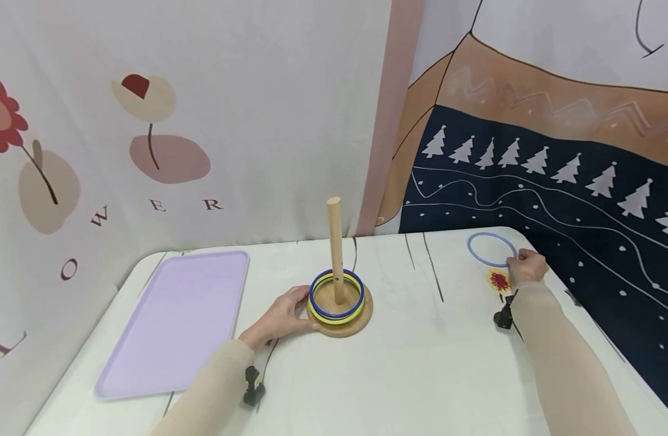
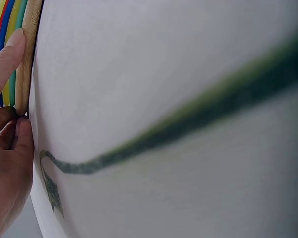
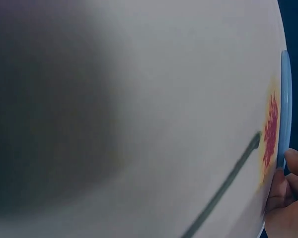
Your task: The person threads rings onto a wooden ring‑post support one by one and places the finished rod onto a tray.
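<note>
A wooden peg stand (image 1: 335, 254) rises upright from a round base, with several coloured rings (image 1: 337, 312) stacked around its peg, a blue one on top and yellow beneath. My left hand (image 1: 283, 313) grips the left edge of the base. In the left wrist view, the thumb (image 2: 9, 57) lies against the base's rim (image 2: 27, 59), beside yellow, red, blue and green rings. At the table's far right, my right hand (image 1: 527, 266) pinches the near right edge of a light blue ring (image 1: 492, 235). The right wrist view shows that ring (image 3: 286, 99) edge-on between thumb and fingers.
A lilac tray (image 1: 175, 321) lies on the left of the white table (image 1: 421, 363). Printed cloths hang behind the table and along its right edge. A red and yellow flower (image 1: 498, 280) is printed on the tabletop near the light blue ring.
</note>
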Demonstrator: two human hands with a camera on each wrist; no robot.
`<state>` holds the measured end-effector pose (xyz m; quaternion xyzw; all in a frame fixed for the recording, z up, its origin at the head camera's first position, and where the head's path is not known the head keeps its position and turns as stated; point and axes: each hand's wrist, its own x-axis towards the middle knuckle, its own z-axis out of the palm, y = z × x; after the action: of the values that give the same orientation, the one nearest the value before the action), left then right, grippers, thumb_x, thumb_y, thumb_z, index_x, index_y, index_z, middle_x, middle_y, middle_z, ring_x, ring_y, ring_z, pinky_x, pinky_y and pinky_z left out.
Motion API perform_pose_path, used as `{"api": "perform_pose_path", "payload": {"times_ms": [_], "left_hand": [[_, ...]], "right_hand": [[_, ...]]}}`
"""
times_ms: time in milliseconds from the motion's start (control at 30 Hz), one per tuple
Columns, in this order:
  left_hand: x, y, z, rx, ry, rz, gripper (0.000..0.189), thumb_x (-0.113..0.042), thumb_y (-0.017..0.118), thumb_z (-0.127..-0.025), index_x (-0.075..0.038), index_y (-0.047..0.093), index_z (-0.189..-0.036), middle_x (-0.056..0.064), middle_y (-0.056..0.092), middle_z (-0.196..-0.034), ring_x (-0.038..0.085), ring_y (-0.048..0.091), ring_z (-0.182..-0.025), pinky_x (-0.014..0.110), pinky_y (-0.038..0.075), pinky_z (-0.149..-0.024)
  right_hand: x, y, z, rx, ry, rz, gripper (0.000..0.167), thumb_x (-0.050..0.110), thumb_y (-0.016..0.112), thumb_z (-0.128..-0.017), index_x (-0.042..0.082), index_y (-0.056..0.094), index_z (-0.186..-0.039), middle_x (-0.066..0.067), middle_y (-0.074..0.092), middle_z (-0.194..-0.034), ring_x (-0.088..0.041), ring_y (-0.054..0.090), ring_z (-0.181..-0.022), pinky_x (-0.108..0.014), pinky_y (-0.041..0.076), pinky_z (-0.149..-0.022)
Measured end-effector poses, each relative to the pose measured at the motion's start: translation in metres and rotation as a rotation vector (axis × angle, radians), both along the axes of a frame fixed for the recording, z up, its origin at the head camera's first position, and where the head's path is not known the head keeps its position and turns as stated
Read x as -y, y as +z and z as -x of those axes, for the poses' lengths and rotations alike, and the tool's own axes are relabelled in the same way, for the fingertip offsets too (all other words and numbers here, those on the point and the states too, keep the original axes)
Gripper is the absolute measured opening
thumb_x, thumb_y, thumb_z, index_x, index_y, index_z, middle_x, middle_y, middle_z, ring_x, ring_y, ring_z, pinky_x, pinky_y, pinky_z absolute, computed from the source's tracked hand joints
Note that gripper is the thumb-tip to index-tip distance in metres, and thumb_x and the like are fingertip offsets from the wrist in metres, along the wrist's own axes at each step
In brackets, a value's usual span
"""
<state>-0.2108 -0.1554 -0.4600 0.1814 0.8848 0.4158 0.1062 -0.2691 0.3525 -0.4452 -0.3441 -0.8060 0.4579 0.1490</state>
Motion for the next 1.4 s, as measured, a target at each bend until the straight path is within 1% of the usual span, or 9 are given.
{"api": "perform_pose_path", "payload": {"times_ms": [233,433,667,833,1000,1233,1400], "left_hand": [[0.0009,0.0012,-0.0006,-0.037,-0.005,-0.018,0.085,-0.028,0.084,-0.069,-0.001,0.044,-0.138,0.015,0.044,-0.141,0.028,0.044,-0.13,0.037,0.037,-0.112],[0.0013,-0.0005,-0.0024,-0.011,0.003,-0.005,0.087,-0.03,0.084,-0.069,-0.002,0.042,-0.139,0.013,0.043,-0.142,0.027,0.042,-0.132,0.037,0.036,-0.112],[0.0007,-0.0002,-0.0016,-0.017,-0.001,0.006,0.087,-0.032,0.084,-0.069,-0.003,0.042,-0.14,0.012,0.042,-0.143,0.027,0.041,-0.132,0.038,0.035,-0.113],[0.001,-0.0002,-0.0015,-0.014,-0.006,-0.003,0.087,-0.032,0.084,-0.069,-0.004,0.042,-0.14,0.012,0.043,-0.143,0.027,0.042,-0.132,0.037,0.036,-0.113],[0.0014,-0.0004,-0.0016,-0.018,-0.016,-0.007,0.087,-0.033,0.083,-0.069,-0.003,0.042,-0.14,0.013,0.043,-0.143,0.027,0.041,-0.132,0.037,0.036,-0.112],[0.0004,-0.001,-0.0007,-0.039,-0.016,0.004,0.087,-0.033,0.083,-0.07,-0.002,0.042,-0.139,0.013,0.044,-0.142,0.027,0.042,-0.132,0.038,0.036,-0.112],[0.0002,-0.0007,-0.0012,-0.024,-0.01,0.002,0.087,-0.033,0.084,-0.069,-0.003,0.043,-0.139,0.013,0.044,-0.142,0.027,0.042,-0.131,0.037,0.037,-0.112]], "right_hand": [[-0.0005,0.0002,0.0051,0.015,0.03,-0.058,0.048,0.001,0.05,-0.086,-0.006,0.047,-0.133,-0.025,0.048,-0.132,-0.036,0.038,-0.125,-0.047,0.033,-0.112],[-0.002,-0.0033,0.0054,0.026,0.032,-0.09,0.047,-0.001,0.047,-0.084,-0.007,0.05,-0.13,-0.026,0.049,-0.13,-0.038,0.038,-0.125,-0.048,0.033,-0.112],[0.0021,0.0016,0.0013,0.015,0.027,-0.138,0.043,0.0,0.045,-0.082,-0.01,0.055,-0.123,-0.028,0.052,-0.126,-0.041,0.042,-0.122,-0.048,0.035,-0.109],[0.0029,0.003,0.0005,0.031,0.038,-0.141,0.04,0.002,0.046,-0.084,-0.011,0.055,-0.12,-0.029,0.052,-0.124,-0.042,0.044,-0.118,-0.05,0.038,-0.106],[0.0023,0.0026,0.0013,0.061,0.05,-0.139,0.04,0.004,0.047,-0.086,-0.011,0.054,-0.122,-0.03,0.05,-0.125,-0.043,0.044,-0.116,-0.052,0.04,-0.104],[0.0012,0.0026,0.0041,0.062,0.039,-0.141,0.04,0.006,0.048,-0.085,-0.011,0.054,-0.121,-0.03,0.05,-0.125,-0.044,0.044,-0.115,-0.052,0.039,-0.104],[0.0007,0.001,0.0061,0.074,0.031,-0.135,0.041,0.002,0.048,-0.085,-0.011,0.053,-0.123,-0.03,0.049,-0.127,-0.044,0.044,-0.117,-0.051,0.039,-0.105]]}}
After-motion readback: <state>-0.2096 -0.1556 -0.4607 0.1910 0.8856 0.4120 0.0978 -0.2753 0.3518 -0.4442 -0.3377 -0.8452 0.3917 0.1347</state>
